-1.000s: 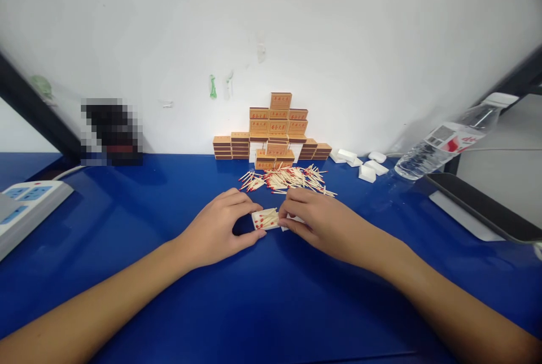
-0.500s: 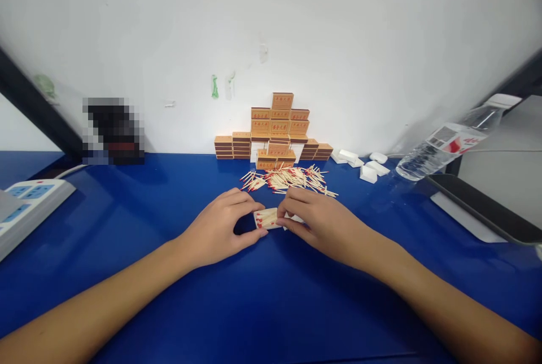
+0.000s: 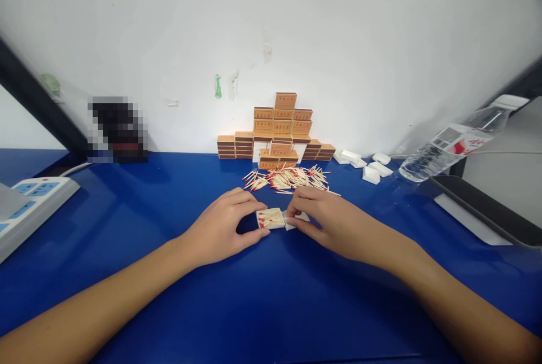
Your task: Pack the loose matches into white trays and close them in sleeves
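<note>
A small white matchbox tray (image 3: 271,219) holding several red-tipped matches lies on the blue table. My left hand (image 3: 222,227) grips its left end between thumb and fingers. Just to the right of the tray, my right hand (image 3: 324,217) is closed in a pinch, with a thin pale matchstick (image 3: 288,218) showing at the fingertips. Under those fingers lies another white piece (image 3: 301,218), partly covered by the hand. A loose heap of matches (image 3: 292,178) spreads behind both hands.
Matchboxes (image 3: 283,127) are stacked in a stepped pile against the wall. White trays (image 3: 371,175) lie to its right. A water bottle (image 3: 455,144) leans near a black-and-white object (image 3: 486,209) at right; a power strip (image 3: 38,206) is at left.
My right hand has moved slightly right, off the tray's right end, so more of the matches in it show. My left hand stays on the tray. The whole view has shifted a little.
</note>
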{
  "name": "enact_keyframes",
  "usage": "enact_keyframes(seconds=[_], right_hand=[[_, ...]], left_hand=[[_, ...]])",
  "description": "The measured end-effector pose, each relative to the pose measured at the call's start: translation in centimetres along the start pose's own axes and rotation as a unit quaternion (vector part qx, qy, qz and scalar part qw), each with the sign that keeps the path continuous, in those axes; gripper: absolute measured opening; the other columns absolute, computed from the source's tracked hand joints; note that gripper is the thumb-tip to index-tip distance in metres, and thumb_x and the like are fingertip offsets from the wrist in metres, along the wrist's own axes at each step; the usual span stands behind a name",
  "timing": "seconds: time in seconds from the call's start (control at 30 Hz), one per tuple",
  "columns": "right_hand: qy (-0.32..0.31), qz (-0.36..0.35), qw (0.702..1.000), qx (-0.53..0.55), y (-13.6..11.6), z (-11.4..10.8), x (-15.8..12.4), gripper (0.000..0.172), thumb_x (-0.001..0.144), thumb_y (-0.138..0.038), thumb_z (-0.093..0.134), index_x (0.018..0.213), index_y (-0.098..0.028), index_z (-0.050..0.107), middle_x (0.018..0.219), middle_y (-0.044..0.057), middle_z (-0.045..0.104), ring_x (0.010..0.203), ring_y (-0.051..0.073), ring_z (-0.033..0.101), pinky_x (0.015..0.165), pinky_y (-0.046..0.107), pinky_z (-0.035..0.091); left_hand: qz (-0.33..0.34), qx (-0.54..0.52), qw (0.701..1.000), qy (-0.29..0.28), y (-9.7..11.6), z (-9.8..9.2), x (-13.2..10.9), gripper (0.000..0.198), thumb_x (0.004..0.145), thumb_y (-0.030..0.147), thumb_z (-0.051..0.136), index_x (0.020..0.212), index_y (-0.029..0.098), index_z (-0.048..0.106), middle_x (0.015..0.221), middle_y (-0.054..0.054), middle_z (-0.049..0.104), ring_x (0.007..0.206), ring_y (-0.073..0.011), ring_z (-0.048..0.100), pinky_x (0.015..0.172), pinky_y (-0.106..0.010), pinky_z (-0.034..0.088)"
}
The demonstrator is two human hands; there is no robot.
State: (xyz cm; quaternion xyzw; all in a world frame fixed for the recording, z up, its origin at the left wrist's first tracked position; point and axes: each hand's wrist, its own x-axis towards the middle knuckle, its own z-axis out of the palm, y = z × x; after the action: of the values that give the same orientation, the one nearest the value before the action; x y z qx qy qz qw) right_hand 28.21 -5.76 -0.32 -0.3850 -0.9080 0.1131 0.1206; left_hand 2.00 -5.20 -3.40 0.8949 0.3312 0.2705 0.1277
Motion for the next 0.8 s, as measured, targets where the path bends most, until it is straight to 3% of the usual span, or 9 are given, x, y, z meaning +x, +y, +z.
enact_keyframes(seconds=[0.2,0.47,0.63,0.8], right_hand=[[0.048,-0.026,0.998,-0.014,-0.5,0.7,0.2,0.012,0.104,-0.021,0.056,0.106,-0.02,0.067,0.105,0.008,0.066,0.088,0.02,0.065,0.076,0.033,0.051],[0.117,-0.016,0.993,-0.023,-0.1,0.1,0.1,0.015,0.102,-0.029,0.063,0.114,-0.021,0.063,0.11,0.008,0.065,0.097,0.023,0.065,0.082,0.037,0.052],[0.102,-0.025,0.994,-0.021,-0.4,0.7,0.2,0.03,0.1,-0.034,0.067,0.125,-0.022,0.058,0.115,0.009,0.063,0.101,0.025,0.065,0.082,0.037,0.053],[0.117,-0.031,0.993,-0.009,-0.9,1.4,0.4,0.018,0.102,-0.032,0.062,0.115,-0.02,0.062,0.109,0.009,0.063,0.097,0.023,0.064,0.083,0.037,0.053]], left_hand=[[0.025,-0.001,1.0,0.014,0.0,-0.1,0.0,0.034,0.095,0.036,0.073,0.126,0.02,0.07,0.11,-0.009,0.073,0.102,-0.025,0.065,0.094,-0.045,0.055],[0.054,0.064,0.992,0.097,-0.8,-1.2,0.2,0.033,0.096,0.033,0.072,0.127,0.021,0.069,0.116,-0.009,0.072,0.106,-0.0249,0.065,0.094,-0.044,0.055],[0.061,0.055,0.993,0.085,-0.7,-1.1,0.1,0.031,0.096,0.032,0.073,0.124,0.02,0.07,0.111,-0.008,0.074,0.104,-0.0239,0.066,0.094,-0.043,0.055],[0.058,0.048,0.994,0.083,-0.6,-1.0,0.1,0.032,0.095,0.032,0.073,0.124,0.02,0.07,0.11,-0.008,0.073,0.103,-0.024,0.066,0.093,-0.043,0.056]])
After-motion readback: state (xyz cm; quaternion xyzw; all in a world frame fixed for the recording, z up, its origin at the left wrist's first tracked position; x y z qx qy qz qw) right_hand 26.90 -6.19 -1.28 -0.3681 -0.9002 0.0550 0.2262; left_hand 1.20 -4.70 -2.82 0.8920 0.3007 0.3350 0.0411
